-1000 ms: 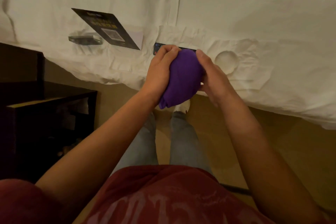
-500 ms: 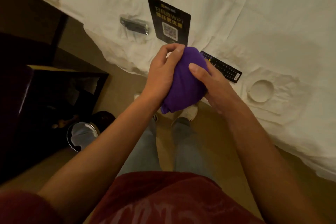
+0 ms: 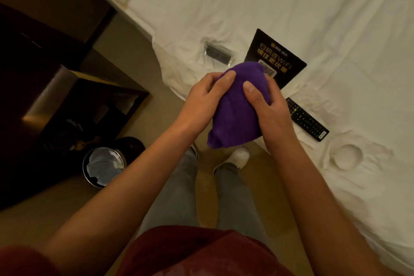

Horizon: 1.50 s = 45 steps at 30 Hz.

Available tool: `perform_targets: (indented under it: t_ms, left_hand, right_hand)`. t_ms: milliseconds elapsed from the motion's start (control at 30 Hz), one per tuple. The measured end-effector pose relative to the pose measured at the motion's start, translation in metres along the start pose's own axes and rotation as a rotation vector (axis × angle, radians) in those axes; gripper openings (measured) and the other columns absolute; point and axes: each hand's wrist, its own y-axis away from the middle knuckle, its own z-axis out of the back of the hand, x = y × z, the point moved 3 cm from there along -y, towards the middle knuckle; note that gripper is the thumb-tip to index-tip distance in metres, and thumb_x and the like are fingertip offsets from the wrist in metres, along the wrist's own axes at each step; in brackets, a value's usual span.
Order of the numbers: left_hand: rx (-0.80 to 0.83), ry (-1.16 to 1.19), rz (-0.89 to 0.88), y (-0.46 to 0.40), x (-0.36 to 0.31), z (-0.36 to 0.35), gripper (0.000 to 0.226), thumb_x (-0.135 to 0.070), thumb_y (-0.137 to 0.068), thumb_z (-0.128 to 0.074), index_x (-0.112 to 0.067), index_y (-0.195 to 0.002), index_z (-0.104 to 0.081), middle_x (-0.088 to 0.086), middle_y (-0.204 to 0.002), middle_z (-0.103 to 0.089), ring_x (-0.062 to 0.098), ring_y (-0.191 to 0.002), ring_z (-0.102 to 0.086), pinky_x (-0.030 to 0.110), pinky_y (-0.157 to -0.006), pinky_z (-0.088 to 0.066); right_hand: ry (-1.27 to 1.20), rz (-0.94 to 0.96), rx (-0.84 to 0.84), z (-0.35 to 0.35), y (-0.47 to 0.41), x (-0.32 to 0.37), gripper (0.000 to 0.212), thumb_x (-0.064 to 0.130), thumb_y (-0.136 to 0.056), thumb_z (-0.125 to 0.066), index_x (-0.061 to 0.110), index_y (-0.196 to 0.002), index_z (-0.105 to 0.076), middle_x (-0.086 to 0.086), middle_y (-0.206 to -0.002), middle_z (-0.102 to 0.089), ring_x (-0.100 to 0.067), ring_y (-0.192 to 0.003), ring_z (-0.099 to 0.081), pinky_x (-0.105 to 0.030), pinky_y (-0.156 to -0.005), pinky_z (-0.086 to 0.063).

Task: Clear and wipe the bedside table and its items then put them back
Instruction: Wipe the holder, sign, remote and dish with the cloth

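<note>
Centrally, both hands wrapped round a bunched purple cloth (image 3: 240,105), held up above the floor just off the bed's edge. Left hand (image 3: 205,98) curled against the cloth's left side, thumb pressed onto the top of the bundle, fingers tucked round the far side and mostly hidden. Right hand (image 3: 267,102) gripping the right side, thumb laid across the front, fingers curved behind. Whatever is inside the cloth, if anything, hidden by the fabric. Just beyond the hands, lying flat on the white bedsheet (image 3: 280,2): a black WiFi card (image 3: 277,56) with gold lettering and a QR code, partly covered by the cloth; to its left, apart from it, a small clear acrylic block (image 3: 218,54) with a dark insert; to the right of the hands, a black remote control (image 3: 308,120) set at a slant, its near end hidden behind the right hand. Farther right, sunk into the sheet, a round white dish (image 3: 346,156), hard to tell apart from the fabric. Below the cloth, grey trouser legs and white shoes (image 3: 239,156) on a beige floor. To the left, a dark wooden bedside table (image 3: 67,96) with an open lower shelf, and by its foot a round waste bin (image 3: 103,166) with a pale liner.
</note>
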Motion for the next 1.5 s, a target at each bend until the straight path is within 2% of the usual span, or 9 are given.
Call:
perform_targets:
  t_ms: [133,300,433,633,733,900,1133,1400,1500]
  left_hand:
    - [0.037,0.005,0.019,0.0,-0.001,0.026,0.034,-0.046,-0.096,-0.062,-0.018,-0.116,-0.069,-0.004,-0.107,-0.077,0.009,-0.101,-0.073,0.024,-0.083,-0.059]
    - [0.002,-0.001,0.006,-0.001,0.001,0.056,0.029,-0.041,-0.096,-0.066,-0.021,-0.117,-0.065,-0.006,-0.107,-0.074,0.005,-0.097,-0.072,0.021,-0.077,-0.057]
    - [-0.032,0.074,0.016,-0.002,0.005,0.079,0.021,-0.033,-0.099,-0.063,-0.023,-0.118,-0.061,-0.005,-0.108,-0.071,0.004,-0.096,-0.072,0.02,-0.075,-0.058]
    - [-0.191,0.218,-0.028,-0.006,0.011,0.121,0.02,-0.023,-0.1,-0.063,-0.019,-0.12,-0.061,-0.008,-0.103,-0.076,0.009,-0.097,-0.073,0.022,-0.075,-0.058]
    - [-0.288,0.257,-0.06,-0.008,0.01,0.148,0.015,-0.023,-0.1,-0.062,-0.028,-0.114,-0.061,-0.013,-0.106,-0.075,0.009,-0.1,-0.072,0.025,-0.078,-0.059]
    - [-0.413,0.32,-0.07,-0.013,0.012,0.201,0.017,-0.025,-0.102,-0.059,-0.028,-0.119,-0.062,-0.005,-0.119,-0.071,0.012,-0.111,-0.069,0.037,-0.095,-0.058]
    - [-0.538,0.329,-0.069,-0.017,0.016,0.294,0.024,-0.025,-0.103,-0.059,-0.023,-0.126,-0.059,-0.003,-0.125,-0.068,0.01,-0.116,-0.066,0.037,-0.103,-0.054]
    - [-0.677,0.386,-0.001,-0.012,0.034,0.375,0.039,-0.035,-0.102,-0.059,-0.026,-0.139,-0.048,-0.007,-0.131,-0.061,0.007,-0.119,-0.062,0.031,-0.1,-0.054]
    - [-0.78,0.434,0.055,-0.006,0.043,0.4,0.045,-0.035,-0.1,-0.062,-0.024,-0.141,-0.048,-0.008,-0.121,-0.063,0.006,-0.11,-0.066,0.027,-0.09,-0.059]
  right_hand:
    - [0.062,0.041,-0.004,-0.026,-0.009,0.008,0.062,0.061,-0.084,-0.071,0.038,-0.139,-0.056,0.021,-0.124,-0.068,0.001,-0.111,-0.067,-0.023,-0.085,-0.06]
    - [0.138,0.073,0.011,-0.057,-0.016,0.013,0.057,0.056,-0.089,-0.069,0.035,-0.139,-0.053,0.033,-0.115,-0.066,0.011,-0.105,-0.065,-0.011,-0.078,-0.055]
    - [0.163,0.028,0.02,-0.079,-0.021,0.012,0.058,0.061,-0.087,-0.068,0.034,-0.137,-0.055,0.014,-0.127,-0.066,0.003,-0.105,-0.068,-0.018,-0.078,-0.058]
    - [0.26,0.003,0.094,-0.122,-0.032,0.009,0.056,0.069,-0.084,-0.066,0.04,-0.131,-0.054,0.024,-0.112,-0.065,0.014,-0.096,-0.066,-0.011,-0.069,-0.056]
    - [0.301,-0.011,0.145,-0.148,-0.036,0.01,0.059,0.071,-0.08,-0.068,0.035,-0.126,-0.06,0.018,-0.113,-0.07,0.007,-0.097,-0.069,-0.015,-0.073,-0.059]
    - [0.277,-0.024,0.235,-0.203,-0.043,0.016,0.039,0.059,-0.082,-0.076,0.04,-0.113,-0.063,0.021,-0.107,-0.072,0.001,-0.096,-0.071,-0.016,-0.072,-0.058]
    - [0.303,0.003,0.417,-0.301,-0.058,0.018,0.056,0.044,-0.08,-0.083,0.047,-0.129,-0.055,0.022,-0.121,-0.07,-0.001,-0.11,-0.069,-0.023,-0.084,-0.06]
    - [0.382,0.082,0.631,-0.402,-0.088,0.019,0.05,0.025,-0.088,-0.078,0.03,-0.134,-0.06,0.009,-0.12,-0.073,-0.01,-0.111,-0.07,-0.034,-0.092,-0.06]
    - [0.437,0.12,0.688,-0.439,-0.099,0.02,0.048,0.017,-0.092,-0.075,0.023,-0.137,-0.058,0.007,-0.122,-0.07,-0.009,-0.111,-0.068,-0.032,-0.094,-0.059]
